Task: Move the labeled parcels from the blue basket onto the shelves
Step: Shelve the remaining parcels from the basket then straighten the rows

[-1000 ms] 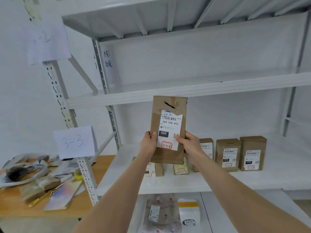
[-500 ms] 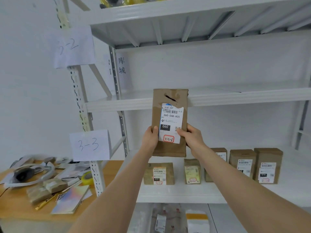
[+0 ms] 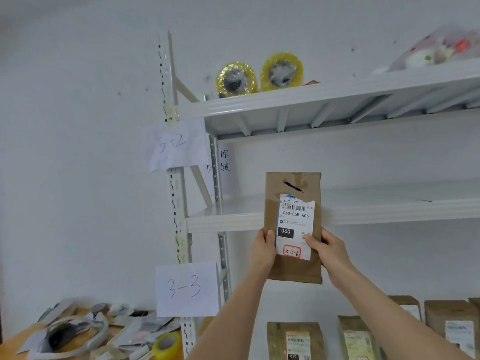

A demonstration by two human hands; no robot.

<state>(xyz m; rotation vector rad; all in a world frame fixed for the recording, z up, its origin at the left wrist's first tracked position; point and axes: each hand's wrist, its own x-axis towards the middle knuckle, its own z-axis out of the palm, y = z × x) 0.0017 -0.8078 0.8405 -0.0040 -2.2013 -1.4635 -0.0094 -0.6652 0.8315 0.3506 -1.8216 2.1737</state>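
Hidden or cut off: fingers of both hands are behind the parcel [image 3: 294, 183], only the thumbs show on its front. Whether the parcel touches the middle shelf [image 3: 389, 211] I cannot tell. Lower-shelf boxes are cropped by the frame's bottom edge, and one [image 3: 406, 310] is partly behind the right forearm. The bag [image 3: 441, 50] on the top shelf [image 3: 311, 100] is blurred.

Parcel: one, brown, upright, held in front of the middle shelf's front lip. The left hand [image 3: 262, 252] and right hand [image 3: 328, 253] grip its lower side edges. The label [image 3: 296, 219] reads 060-06B-A05 (red-boxed mark reads "3-2-6").

Counts: two yellow tape rolls [image 3: 236, 79] on the top shelf, a third [image 3: 166, 345] on the cluttered table [image 3: 15, 344]. Two paper signs, "3-2" [image 3: 176, 144] and "3-3" [image 3: 185, 289]. Four boxes below, plus a sliver at the right edge.
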